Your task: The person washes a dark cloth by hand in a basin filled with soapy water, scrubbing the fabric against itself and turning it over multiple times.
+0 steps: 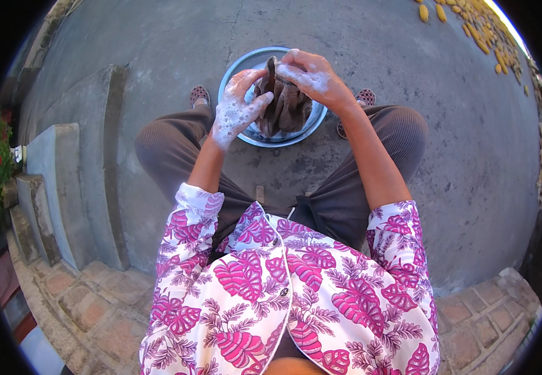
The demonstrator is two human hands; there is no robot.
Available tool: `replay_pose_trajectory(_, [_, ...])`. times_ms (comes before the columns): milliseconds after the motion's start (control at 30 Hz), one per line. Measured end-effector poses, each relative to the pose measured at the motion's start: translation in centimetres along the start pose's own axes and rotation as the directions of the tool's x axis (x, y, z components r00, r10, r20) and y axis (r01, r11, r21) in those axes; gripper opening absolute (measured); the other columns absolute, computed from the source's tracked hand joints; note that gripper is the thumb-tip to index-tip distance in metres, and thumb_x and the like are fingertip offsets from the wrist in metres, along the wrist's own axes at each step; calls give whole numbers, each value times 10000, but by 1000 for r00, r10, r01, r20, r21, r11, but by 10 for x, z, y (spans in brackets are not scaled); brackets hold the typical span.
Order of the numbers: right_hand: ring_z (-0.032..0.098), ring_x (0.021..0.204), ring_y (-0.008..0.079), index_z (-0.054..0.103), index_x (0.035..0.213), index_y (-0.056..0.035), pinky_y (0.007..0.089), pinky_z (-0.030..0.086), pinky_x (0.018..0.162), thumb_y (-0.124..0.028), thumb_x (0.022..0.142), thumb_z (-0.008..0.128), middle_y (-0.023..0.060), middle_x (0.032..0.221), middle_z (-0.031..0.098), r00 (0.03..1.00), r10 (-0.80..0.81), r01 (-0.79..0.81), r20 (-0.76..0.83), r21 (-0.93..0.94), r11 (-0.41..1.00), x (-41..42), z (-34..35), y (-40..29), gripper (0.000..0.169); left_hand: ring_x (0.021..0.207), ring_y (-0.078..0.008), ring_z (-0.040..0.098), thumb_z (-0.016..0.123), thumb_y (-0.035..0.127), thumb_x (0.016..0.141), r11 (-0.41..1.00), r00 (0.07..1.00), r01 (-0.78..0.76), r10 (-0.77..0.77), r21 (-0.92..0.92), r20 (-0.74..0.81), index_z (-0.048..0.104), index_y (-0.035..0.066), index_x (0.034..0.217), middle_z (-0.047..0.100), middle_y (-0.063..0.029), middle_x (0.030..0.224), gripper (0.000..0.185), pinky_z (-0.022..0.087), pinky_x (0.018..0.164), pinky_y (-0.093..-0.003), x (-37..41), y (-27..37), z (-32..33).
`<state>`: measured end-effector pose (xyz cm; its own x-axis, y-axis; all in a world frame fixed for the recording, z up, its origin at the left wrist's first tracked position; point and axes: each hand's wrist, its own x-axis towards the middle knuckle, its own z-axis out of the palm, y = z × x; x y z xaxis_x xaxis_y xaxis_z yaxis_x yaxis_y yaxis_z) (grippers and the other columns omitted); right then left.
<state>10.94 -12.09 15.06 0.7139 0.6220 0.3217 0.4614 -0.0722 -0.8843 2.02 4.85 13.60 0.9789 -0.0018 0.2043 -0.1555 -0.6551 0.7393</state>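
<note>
A round metal basin [320, 123] stands on the concrete between my feet, with suds inside it. A wet brown cloth or garment [285, 105] is bunched up in the basin, its upper edge raised between my hands. My left hand [240, 103], covered in soap foam, is at the cloth's left side, fingertips touching its raised edge. My right hand [310, 75], foamy along the fingers and thumb side, pinches the cloth at its top right.
Concrete steps [67, 187] rise at the left. Corn cobs [481, 35] lie on the ground at the upper right. A low stone-block edge [481, 314] curves behind me on both sides. My knees flank the basin.
</note>
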Motion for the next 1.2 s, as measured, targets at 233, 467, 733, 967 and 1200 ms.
replay_pose_trajectory(233, [562,681,237,598,833,-24,312,438,633,-186,773,582,121,751,593,975,48,-60,219,47,997,-8,20,11,173,991,-245,542,619,168,734,996,999,-4,1,-88,-32,509,48,1126,555,-145,1052,425,423,842,-318,-1,5,9])
replay_pose_trajectory(467, [437,601,51,565,1022,-37,209,381,532,-91,796,585,-8,672,507,966,90,-132,244,162,978,-16,31,18,233,701,-189,591,587,108,737,951,960,254,-270,-174,-77,580,35,858,602,-118,762,142,457,642,-288,-9,-7,5])
replay_pose_trajectory(733, [545,841,139,509,1121,-28,277,433,781,-87,744,589,66,897,585,914,213,-300,346,219,929,-32,42,44,389,596,-20,456,525,46,795,599,899,180,-421,-780,-116,531,34,886,573,-17,731,92,369,530,-147,-8,5,-12])
replay_pose_trajectory(967, [458,1063,191,446,1215,-55,318,364,901,-162,747,637,112,1153,475,935,195,-298,296,358,885,-35,43,64,517,654,-63,513,502,15,809,498,903,37,-388,-866,-184,515,14,907,571,-46,801,98,419,596,-173,-8,14,-22])
replay_pose_trajectory(1200, [476,890,117,496,1112,-60,262,392,787,-159,745,633,33,957,517,871,356,-481,339,438,760,-41,44,61,403,729,-134,571,491,-1,815,447,898,-14,-387,-894,-208,507,-1,915,572,-84,813,102,471,684,-235,-8,7,-31])
